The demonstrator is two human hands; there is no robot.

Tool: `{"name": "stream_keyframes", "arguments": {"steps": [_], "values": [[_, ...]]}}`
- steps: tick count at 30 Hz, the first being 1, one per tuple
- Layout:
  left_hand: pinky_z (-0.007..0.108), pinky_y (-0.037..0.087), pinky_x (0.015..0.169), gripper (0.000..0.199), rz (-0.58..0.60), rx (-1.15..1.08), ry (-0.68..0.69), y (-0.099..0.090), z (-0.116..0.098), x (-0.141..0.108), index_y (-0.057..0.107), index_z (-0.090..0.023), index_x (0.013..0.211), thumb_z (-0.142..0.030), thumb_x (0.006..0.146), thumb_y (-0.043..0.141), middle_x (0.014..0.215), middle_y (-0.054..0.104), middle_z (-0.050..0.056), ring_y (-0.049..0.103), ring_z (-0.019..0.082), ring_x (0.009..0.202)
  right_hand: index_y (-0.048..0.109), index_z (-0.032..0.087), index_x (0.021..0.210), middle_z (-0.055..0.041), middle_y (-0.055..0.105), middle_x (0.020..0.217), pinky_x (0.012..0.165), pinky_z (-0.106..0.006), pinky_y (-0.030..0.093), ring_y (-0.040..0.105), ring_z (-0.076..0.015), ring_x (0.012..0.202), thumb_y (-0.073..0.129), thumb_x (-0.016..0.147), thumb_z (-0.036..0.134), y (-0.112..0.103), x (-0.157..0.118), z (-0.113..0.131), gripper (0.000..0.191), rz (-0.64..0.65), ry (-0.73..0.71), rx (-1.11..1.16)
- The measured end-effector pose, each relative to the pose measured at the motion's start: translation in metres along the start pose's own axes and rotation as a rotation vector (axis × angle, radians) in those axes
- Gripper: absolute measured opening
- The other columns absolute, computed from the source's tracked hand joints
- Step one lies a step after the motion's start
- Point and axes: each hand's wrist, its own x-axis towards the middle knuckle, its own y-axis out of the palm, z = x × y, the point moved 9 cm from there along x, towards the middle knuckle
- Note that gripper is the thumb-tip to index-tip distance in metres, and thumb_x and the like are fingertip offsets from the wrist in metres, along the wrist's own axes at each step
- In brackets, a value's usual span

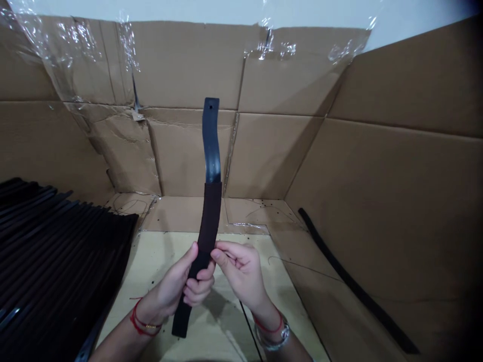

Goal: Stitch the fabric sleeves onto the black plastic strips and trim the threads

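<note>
Head view: left hand (pixel 169 284) grasps flexible black strap (pixel 210 146) below its brown fabric sleeve (pixel 210 216), right hand (pixel 239 269) pinching the sleeve's edge; slack grip could let it slip.

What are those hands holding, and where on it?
A long curved black strip with a dark brown fabric sleeve. The left hand grips below the sleeve; the right fingertips touch the sleeve's lower end.

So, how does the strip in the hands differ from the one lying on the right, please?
The held strip stands upright in the left hand; the loose strip lies along the cardboard. The held strip wears a dark brown sleeve; the loose strip shows none. Both are long and black.
</note>
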Motion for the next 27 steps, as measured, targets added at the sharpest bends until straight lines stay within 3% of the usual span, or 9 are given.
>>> {"name": "stream_keyframes", "arguments": {"steps": [3,7,11,18,22,27], "values": [[0.016,0.008,0.032,0.058,-0.05,0.014,-0.019,-0.005,0.004,0.002,0.037,-0.02,0.064,-0.076,0.077,0.045,0.043,0.017,-0.012,0.007,0.002,0.034,0.067,0.014,0.077,-0.0038,0.065,0.052,0.039,-0.019,0.043,0.063,-0.0148,0.044,0.062,0.088,0.038,0.001,-0.002,-0.005,0.027,-0.083,0.026,0.008],[0.016,0.007,0.032,0.065,-0.208,0.079,0.021,-0.018,0.007,0.007,0.035,-0.021,0.061,-0.084,0.066,0.05,0.041,0.017,-0.013,0.007,0.001,0.033,0.064,0.014,0.077,-0.0011,0.06,0.05,0.034,-0.017,0.042,0.062,-0.0141,0.04,0.062,0.086,0.043,-0.002,-0.007,-0.014,0.031,-0.248,0.089,0.027],[0.017,0.007,0.032,0.068,-0.326,0.188,0.053,-0.026,0.007,0.009,0.034,-0.021,0.061,-0.088,0.063,0.045,0.04,0.017,-0.013,0.006,0.002,0.033,0.063,0.015,0.077,0.0009,0.058,0.05,0.034,-0.018,0.045,0.06,-0.0135,0.038,0.065,0.083,0.047,-0.003,-0.007,-0.021,0.033,-0.29,0.153,0.077],[0.017,0.008,0.034,0.059,-0.162,0.092,0.054,-0.01,0.001,0.013,0.037,-0.02,0.064,-0.077,0.075,0.043,0.045,0.017,-0.012,0.008,0.003,0.036,0.062,0.014,0.072,-0.0011,0.061,0.048,0.037,-0.018,0.044,0.059,-0.0124,0.039,0.066,0.083,0.045,-0.009,-0.002,-0.02,0.033,-0.24,0.172,0.069],[0.017,0.008,0.033,0.055,-0.131,0.045,0.036,-0.007,0.002,0.01,0.036,-0.02,0.064,-0.074,0.077,0.046,0.045,0.017,-0.012,0.007,0.003,0.035,0.067,0.014,0.079,-0.0029,0.065,0.051,0.039,-0.018,0.045,0.062,-0.0132,0.041,0.064,0.086,0.041,-0.006,-0.001,-0.015,0.029,-0.194,0.125,0.049],[0.017,0.009,0.033,0.061,-0.168,0.116,0.034,-0.013,0.005,0.009,0.037,-0.02,0.063,-0.08,0.075,0.039,0.043,0.017,-0.012,0.008,0.003,0.034,0.067,0.014,0.079,-0.0025,0.063,0.048,0.035,-0.02,0.044,0.058,-0.0133,0.036,0.062,0.087,0.041,-0.01,-0.006,-0.008,0.029,-0.261,0.07,-0.026]]}}
